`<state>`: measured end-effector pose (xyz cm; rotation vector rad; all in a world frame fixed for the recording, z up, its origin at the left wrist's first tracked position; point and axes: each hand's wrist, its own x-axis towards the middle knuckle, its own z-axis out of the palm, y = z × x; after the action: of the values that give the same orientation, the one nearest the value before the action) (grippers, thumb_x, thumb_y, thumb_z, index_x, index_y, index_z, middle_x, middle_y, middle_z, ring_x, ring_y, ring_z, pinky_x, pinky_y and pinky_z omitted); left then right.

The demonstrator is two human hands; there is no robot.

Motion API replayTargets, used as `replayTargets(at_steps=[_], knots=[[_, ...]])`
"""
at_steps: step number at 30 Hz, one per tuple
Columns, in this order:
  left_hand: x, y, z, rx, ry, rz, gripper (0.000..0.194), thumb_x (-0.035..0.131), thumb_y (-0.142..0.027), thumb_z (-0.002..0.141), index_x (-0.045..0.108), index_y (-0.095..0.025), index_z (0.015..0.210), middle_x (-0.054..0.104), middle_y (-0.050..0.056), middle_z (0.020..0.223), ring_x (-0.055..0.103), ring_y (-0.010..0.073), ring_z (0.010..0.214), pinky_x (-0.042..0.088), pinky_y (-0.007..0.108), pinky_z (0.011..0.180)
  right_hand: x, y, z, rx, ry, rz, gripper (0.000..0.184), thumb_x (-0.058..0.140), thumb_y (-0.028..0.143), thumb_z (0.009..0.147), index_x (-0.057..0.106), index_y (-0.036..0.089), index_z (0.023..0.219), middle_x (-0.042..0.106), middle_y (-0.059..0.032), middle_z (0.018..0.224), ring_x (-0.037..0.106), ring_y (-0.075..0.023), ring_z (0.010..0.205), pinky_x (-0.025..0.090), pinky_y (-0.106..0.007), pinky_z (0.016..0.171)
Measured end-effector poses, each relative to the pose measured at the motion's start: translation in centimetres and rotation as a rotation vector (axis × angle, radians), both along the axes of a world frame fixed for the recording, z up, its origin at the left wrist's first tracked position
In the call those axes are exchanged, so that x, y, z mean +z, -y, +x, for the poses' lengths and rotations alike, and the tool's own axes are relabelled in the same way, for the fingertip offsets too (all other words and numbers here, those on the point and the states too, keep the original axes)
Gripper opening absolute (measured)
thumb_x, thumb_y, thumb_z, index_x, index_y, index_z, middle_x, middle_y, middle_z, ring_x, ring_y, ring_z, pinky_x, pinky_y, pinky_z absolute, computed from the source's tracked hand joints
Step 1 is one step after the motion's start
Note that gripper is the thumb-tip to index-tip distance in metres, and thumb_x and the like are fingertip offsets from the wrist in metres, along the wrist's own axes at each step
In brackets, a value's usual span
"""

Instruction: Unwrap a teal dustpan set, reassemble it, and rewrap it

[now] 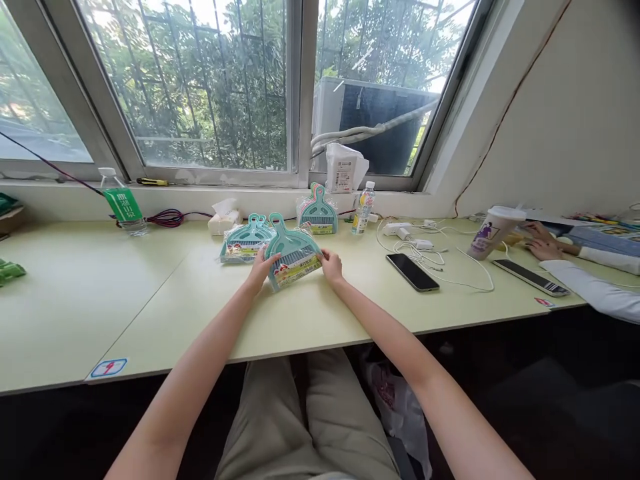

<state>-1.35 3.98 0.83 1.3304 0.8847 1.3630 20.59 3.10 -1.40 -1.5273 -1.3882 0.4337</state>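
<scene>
Both hands grip one packaged dustpan (293,257) on the worktop (150,293): left hand (261,268) closed on its left edge, right hand (331,265) on its right.

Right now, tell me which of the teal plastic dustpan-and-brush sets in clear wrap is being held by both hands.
The nearest teal dustpan set, tilted between the left hand and right hand. The second set lies behind it; the third set leans near the window.
</scene>
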Motion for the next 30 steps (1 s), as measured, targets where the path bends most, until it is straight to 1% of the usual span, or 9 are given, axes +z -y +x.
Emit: replayTargets(at_steps=[4, 7, 11, 13, 15, 20, 25, 28, 30], knots=[[-0.6, 0.0, 0.0, 0.045, 0.104, 0.016, 0.049, 0.076, -0.029, 0.064, 0.054, -0.021, 0.107, 0.065, 0.006, 0.104, 0.063, 0.021, 0.095, 0.051, 0.035, 0.085, 1.7, 3.1, -1.3, -0.018, 0.379, 0.275, 0.035, 0.046, 0.02, 0.091, 0.054, 0.023, 0.125, 0.059, -0.0097, 0.129, 0.055, -0.0232, 0.115, 0.04, -0.037, 0.096], [-0.7, -0.1, 0.0, 0.085, 0.108, 0.029, 0.046, 0.076, -0.025, 0.064, 0.053, -0.02, 0.104, 0.065, 0.006, 0.103, 0.063, 0.0199, 0.094, 0.051, 0.034, 0.085, 2.4, 4.6, -2.2, 0.124, 0.639, 0.44, 0.026, 0.04, 0.022, 0.096, 0.058, 0.022, 0.115, 0.058, -0.011, 0.126, 0.05, -0.0237, 0.119, 0.036, -0.036, 0.097], [-0.4, 0.1, 0.0, 0.153, 0.117, 0.065, 0.046, 0.074, -0.026, 0.066, 0.051, -0.02, 0.105, 0.064, 0.006, 0.105, 0.062, 0.0188, 0.098, 0.049, 0.033, 0.088, 2.1, 5.0, -3.3, 0.408, 0.817, 0.425, 0.033, 0.035, 0.029, 0.1, 0.063, 0.02, 0.084, 0.067, -0.007, 0.088, 0.059, -0.0199, 0.089, 0.036, -0.031, 0.084], [-0.2, 0.4, -0.1, 0.155, 0.111, 0.052, 0.047, 0.074, -0.028, 0.068, 0.051, -0.02, 0.108, 0.064, 0.006, 0.105, 0.062, 0.0191, 0.098, 0.05, 0.034, 0.088, 1.8, 5.0, -3.4, 0.418, 0.869, 0.386, 0.038, 0.035, 0.032, 0.1, 0.063, 0.019, 0.079, 0.067, -0.0067, 0.08, 0.06, -0.0192, 0.081, 0.035, -0.031, 0.081], [-0.1, 0.5, -0.1, 0.16, 0.123, 0.044, 0.048, 0.074, -0.029, 0.069, 0.05, -0.02, 0.11, 0.064, 0.006, 0.107, 0.062, 0.0192, 0.099, 0.05, 0.034, 0.088, 1.7, 4.9, -3.3, 0.336, 0.865, 0.312, 0.041, 0.035, 0.034, 0.1, 0.064, 0.018, 0.077, 0.068, -0.0079, 0.077, 0.06, -0.0187, 0.075, 0.034, -0.03, 0.076], [0.1, 0.2, -0.3, 0.19, 0.236, 0.016, 0.048, 0.073, -0.026, 0.07, 0.048, -0.022, 0.11, 0.062, 0.007, 0.114, 0.062, 0.0183, 0.102, 0.051, 0.033, 0.09, 1.7, 4.4, -2.5, 0.168, 0.639, 0.056, 0.042, 0.04, 0.044, 0.097, 0.069, 0.021, 0.077, 0.068, -0.0057, 0.069, 0.061, -0.0189, 0.07, 0.034, -0.027, 0.065], [0.5, 0.3, -0.4, 0.111, 0.367, -0.088, 0.048, 0.069, -0.02, 0.073, 0.045, -0.023, 0.114, 0.065, 0.005, 0.107, 0.065, 0.0183, 0.094, 0.054, 0.034, 0.084, 0.9, 2.7, -1.8, 0.305, 0.05, -0.122, 0.038, 0.053, 0.058, 0.086, 0.067, 0.022, 0.082, 0.057, 0.0035, 0.05, 0.051, -0.013, 0.048, 0.036, -0.024, 0.053], [0.8, 0.7, -0.4, 0.037, 0.363, -0.134, 0.044, 0.068, -0.022, 0.074, 0.048, -0.022, 0.112, 0.067, 0.004, 0.101, 0.065, 0.0195, 0.092, 0.054, 0.035, 0.083, 0.4, 1.8, -1.6, 0.365, -0.347, -0.155, 0.036, 0.07, 0.054, 0.071, 0.061, 0.02, 0.08, 0.054, 0.0062, 0.051, 0.036, -0.0066, 0.037, 0.028, -0.022, 0.042], [1.0, 1.0, -0.4, -0.046, 0.328, -0.148, 0.037, 0.066, -0.03, 0.076, 0.051, -0.021, 0.108, 0.067, 0.004, 0.099, 0.066, 0.0209, 0.094, 0.054, 0.036, 0.083, 0.1, 1.4, -1.4, 0.378, -0.518, -0.134, 0.038, 0.079, 0.048, 0.062, 0.059, 0.019, 0.077, 0.053, 0.0068, 0.053, 0.035, -0.0047, 0.038, 0.026, -0.02, 0.04]])
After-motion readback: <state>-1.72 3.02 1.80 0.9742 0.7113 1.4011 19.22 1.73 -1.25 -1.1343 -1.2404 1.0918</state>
